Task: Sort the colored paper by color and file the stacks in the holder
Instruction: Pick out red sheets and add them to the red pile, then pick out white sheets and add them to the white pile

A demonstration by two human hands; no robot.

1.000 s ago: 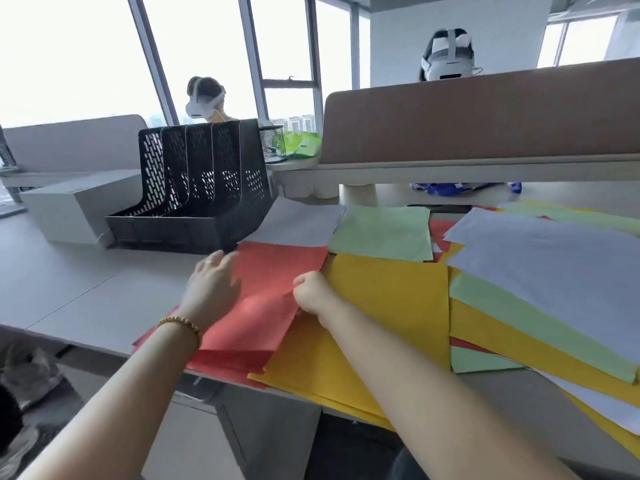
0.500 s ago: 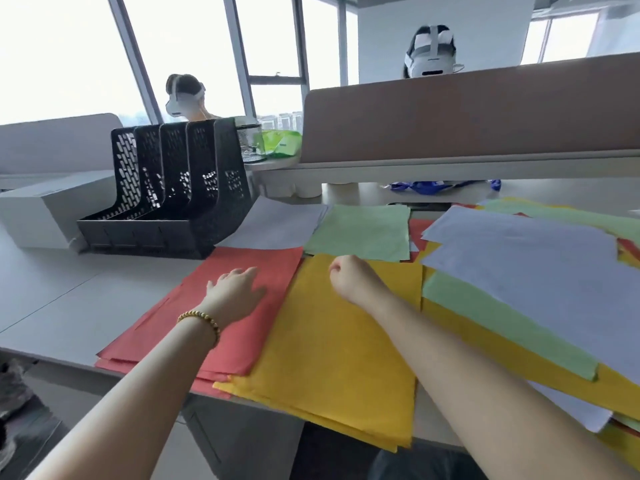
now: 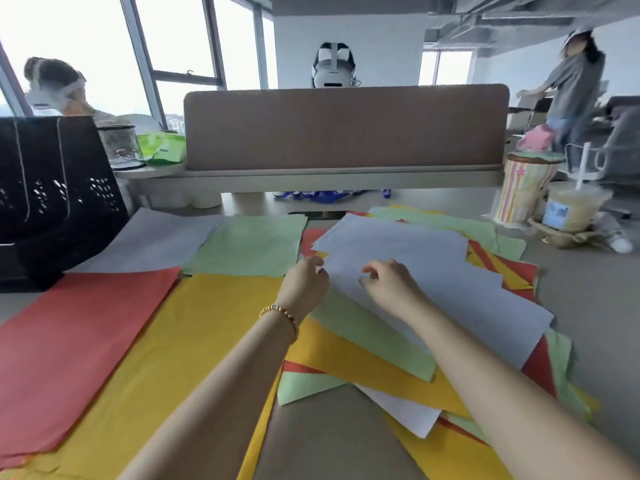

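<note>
Four sorted piles lie on the desk's left half: red paper [image 3: 86,341], yellow paper [image 3: 194,341], green paper [image 3: 249,244] and lavender paper [image 3: 156,237]. To the right spreads a mixed heap [image 3: 377,362] of red, yellow, green and white sheets, topped by a large lavender sheet [image 3: 433,271]. My left hand [image 3: 306,282] pinches this sheet's left edge. My right hand [image 3: 388,282] hovers over the same sheet with loosely curled fingers, its fingertips at the paper. The black mesh file holder [image 3: 52,188] stands at the far left, its slots blurred.
A brown divider panel [image 3: 346,126] closes the desk's far side. A mesh cup [image 3: 119,145] and a green packet [image 3: 162,147] sit behind the holder. A striped container [image 3: 523,188] and a drink cup with straw [image 3: 571,206] stand at far right. People work beyond.
Both hands left the red and yellow piles and moved right to the top lavender sheet of the mixed heap. The view swung right, pushing the holder to the left edge.
</note>
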